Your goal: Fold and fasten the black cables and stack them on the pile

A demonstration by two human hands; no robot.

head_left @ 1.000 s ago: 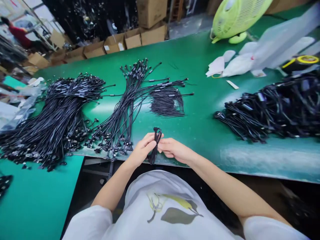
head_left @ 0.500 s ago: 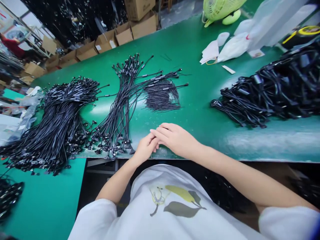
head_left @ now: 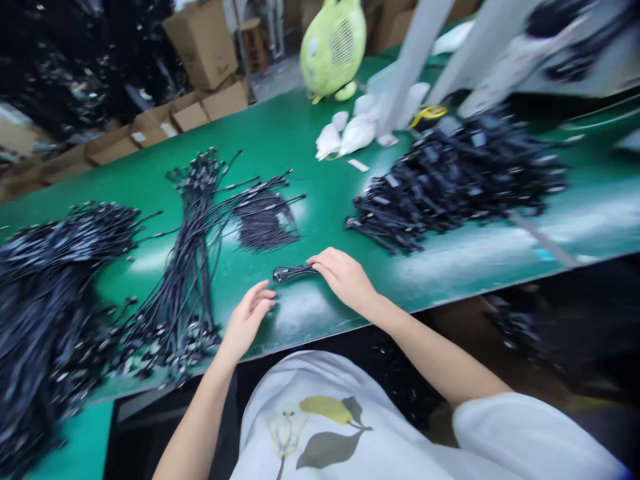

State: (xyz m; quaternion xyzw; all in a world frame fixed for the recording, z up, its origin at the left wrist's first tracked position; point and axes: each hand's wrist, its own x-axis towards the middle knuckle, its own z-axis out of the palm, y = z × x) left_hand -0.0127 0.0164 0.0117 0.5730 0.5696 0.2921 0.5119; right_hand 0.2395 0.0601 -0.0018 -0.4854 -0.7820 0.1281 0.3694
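A small folded black cable bundle [head_left: 293,272] lies flat on the green table [head_left: 310,180]. My right hand [head_left: 343,277] rests on the bundle's right end, fingers curled over it. My left hand [head_left: 249,319] hovers just left and nearer to me, fingers loosely spread, holding nothing, a short gap from the bundle. Straight black cables with connectors [head_left: 193,253] lie in a long bunch to the left of my hands. A smaller fan of thin black wires [head_left: 265,223] sits beyond the bundle.
A large heap of black cables [head_left: 50,293] fills the far left. Another heap of bundled cables [head_left: 450,180] lies at the right. A green fan [head_left: 333,47], white bags [head_left: 350,130] and cardboard boxes [head_left: 200,40] stand at the back.
The bundle that both hands held upright has been laid down on the table. My left hand has come off it and drawn back. The view has swung to the right.
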